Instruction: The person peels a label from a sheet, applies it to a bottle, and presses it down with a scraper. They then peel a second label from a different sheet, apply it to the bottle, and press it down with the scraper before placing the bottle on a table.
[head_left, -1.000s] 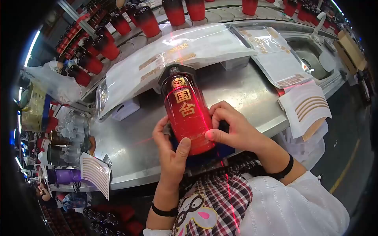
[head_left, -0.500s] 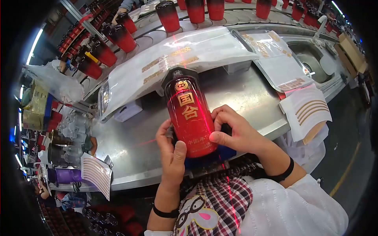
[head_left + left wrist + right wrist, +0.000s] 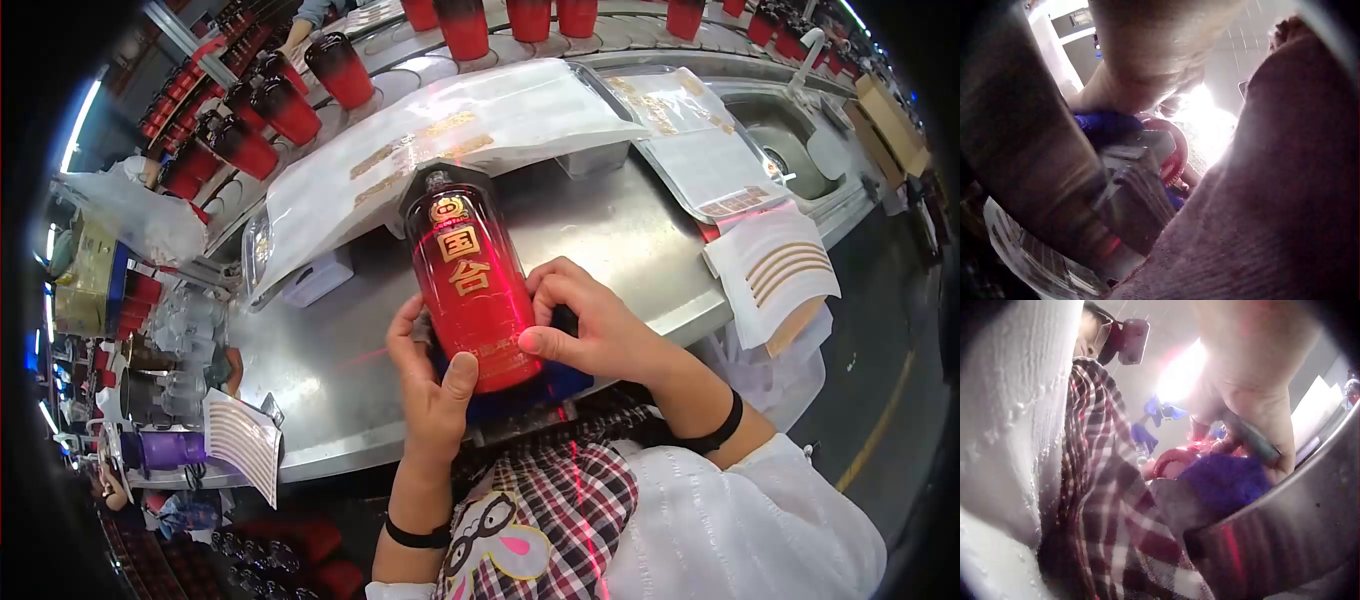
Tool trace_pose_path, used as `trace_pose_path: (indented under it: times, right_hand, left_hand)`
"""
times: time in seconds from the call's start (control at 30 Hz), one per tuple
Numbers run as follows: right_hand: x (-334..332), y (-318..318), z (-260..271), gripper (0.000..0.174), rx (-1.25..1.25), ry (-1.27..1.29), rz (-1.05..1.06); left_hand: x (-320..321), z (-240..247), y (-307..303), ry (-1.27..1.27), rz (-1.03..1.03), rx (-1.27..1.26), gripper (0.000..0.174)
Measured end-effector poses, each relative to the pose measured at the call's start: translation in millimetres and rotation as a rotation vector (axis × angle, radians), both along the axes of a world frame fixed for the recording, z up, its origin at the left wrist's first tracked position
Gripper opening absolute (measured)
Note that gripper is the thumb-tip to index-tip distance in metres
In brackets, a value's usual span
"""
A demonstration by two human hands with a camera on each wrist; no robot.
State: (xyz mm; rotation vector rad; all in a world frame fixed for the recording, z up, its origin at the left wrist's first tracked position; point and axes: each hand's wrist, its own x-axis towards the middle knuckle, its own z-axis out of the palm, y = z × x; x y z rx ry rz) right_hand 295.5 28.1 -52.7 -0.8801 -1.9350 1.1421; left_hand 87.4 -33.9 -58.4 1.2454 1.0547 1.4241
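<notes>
A red bottle with a dark top and gold characters (image 3: pixel 478 290) leans back in a dark holder with a blue cloth (image 3: pixel 560 382) under its base. The left hand (image 3: pixel 432 395) touches its lower left side, thumb on the front, fingers behind the edge. On the lower right, the right hand (image 3: pixel 590 325) has its thumb at the front and its fingers bent round the side. In the right wrist view the right hand (image 3: pixel 1254 394) is beside the blue cloth (image 3: pixel 1229 481) and the bottle's round base (image 3: pixel 1172 464). The left wrist view shows the left hand (image 3: pixel 1147 56) near that base.
Sheets with gold decals (image 3: pixel 420 150) lie on a raised tray behind the bottle. More decal sheets (image 3: pixel 705 165) and a sink (image 3: pixel 790 140) are at the right. Striped strips hang at both table ends (image 3: pixel 243 440). Red bottles (image 3: pixel 340 70) line the conveyor beyond; a person's arm reaches there.
Both hands keep their hold on the bottle, which has shifted only slightly in view. Along the conveyor, the red bottles have moved to the right.
</notes>
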Motion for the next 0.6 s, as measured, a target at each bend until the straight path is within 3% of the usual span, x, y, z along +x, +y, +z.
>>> trace_pose_path:
  times: [0.6]
  right_hand:
    - [0.1, 1.5, -4.0, 0.041, 0.035, -0.008, 0.007]
  left_hand:
    - [-2.7, -0.1, -0.4, -0.047, -0.013, -0.029, 0.074]
